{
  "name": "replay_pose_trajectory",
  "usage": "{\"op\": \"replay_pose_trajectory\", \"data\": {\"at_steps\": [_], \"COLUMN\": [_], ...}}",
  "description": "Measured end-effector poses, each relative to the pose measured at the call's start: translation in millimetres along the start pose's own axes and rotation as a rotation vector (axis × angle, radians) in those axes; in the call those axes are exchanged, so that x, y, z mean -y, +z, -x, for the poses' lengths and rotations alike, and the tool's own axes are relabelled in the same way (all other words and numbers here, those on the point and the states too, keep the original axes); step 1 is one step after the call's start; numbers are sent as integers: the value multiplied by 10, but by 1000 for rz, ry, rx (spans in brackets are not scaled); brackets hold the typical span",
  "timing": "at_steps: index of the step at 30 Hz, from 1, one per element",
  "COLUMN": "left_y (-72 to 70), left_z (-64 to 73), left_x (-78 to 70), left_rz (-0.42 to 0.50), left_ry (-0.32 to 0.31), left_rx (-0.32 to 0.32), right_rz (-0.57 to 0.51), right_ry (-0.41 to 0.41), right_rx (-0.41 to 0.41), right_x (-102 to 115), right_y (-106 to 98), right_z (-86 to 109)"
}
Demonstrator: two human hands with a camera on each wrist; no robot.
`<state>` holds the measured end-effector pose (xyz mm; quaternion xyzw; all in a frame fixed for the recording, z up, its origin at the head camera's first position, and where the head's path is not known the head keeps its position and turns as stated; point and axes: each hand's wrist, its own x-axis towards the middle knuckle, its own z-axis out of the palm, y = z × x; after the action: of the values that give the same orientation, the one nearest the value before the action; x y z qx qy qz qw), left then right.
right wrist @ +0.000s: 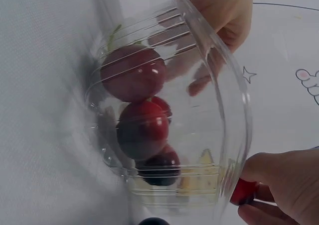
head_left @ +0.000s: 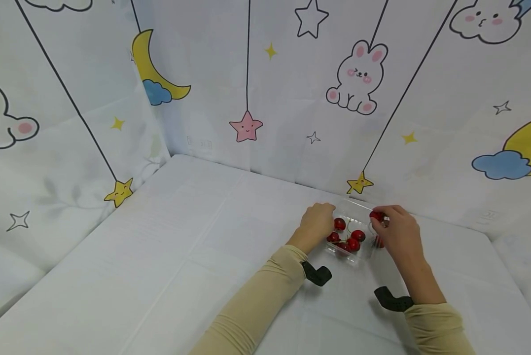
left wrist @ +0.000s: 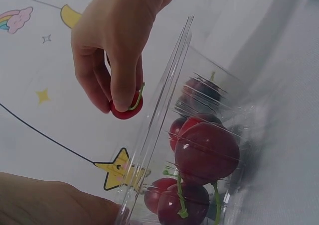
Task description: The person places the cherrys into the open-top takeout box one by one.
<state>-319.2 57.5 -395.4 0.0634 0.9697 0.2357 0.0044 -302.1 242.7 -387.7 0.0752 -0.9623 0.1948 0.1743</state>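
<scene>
A clear plastic box (head_left: 348, 260) holds several dark red cherries (head_left: 353, 244), some with green stems. My left hand (head_left: 317, 224) grips the box at its left side; in the right wrist view its fingers (right wrist: 199, 85) show partly through the clear wall. With thumb and fingertips my right hand (head_left: 400, 231) pinches a red cherry (left wrist: 127, 108) by its body, its green stem curving up beside the thumb. That cherry is above the table, beside the box's rim (left wrist: 154, 110) in the left wrist view.
One more cherry (head_left: 379, 241) lies just right of the box, under the right hand. A white cloth covers the table (head_left: 194, 256). Behind it hangs a white backdrop (head_left: 283, 148) with cartoon stars, moons and bunnies. Black wrist mounts (head_left: 317, 274) sit at both cuffs.
</scene>
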Motion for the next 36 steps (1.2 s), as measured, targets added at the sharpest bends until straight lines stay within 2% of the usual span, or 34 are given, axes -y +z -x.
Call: {"op": "replay_pose_trajectory", "data": {"at_steps": [11, 28, 36], "left_y": [13, 2, 6], "left_z": [4, 4, -5], "left_x": [5, -7, -5], "left_rz": [3, -7, -10], "left_ry": [-6, -7, 18], "left_rx": [4, 19, 10], "right_rz": [63, 141, 168], "right_ry": [5, -77, -122], "right_rx": [45, 87, 118], "right_x": [18, 39, 51], "right_y": [62, 175, 215], "right_z": [10, 30, 35]}}
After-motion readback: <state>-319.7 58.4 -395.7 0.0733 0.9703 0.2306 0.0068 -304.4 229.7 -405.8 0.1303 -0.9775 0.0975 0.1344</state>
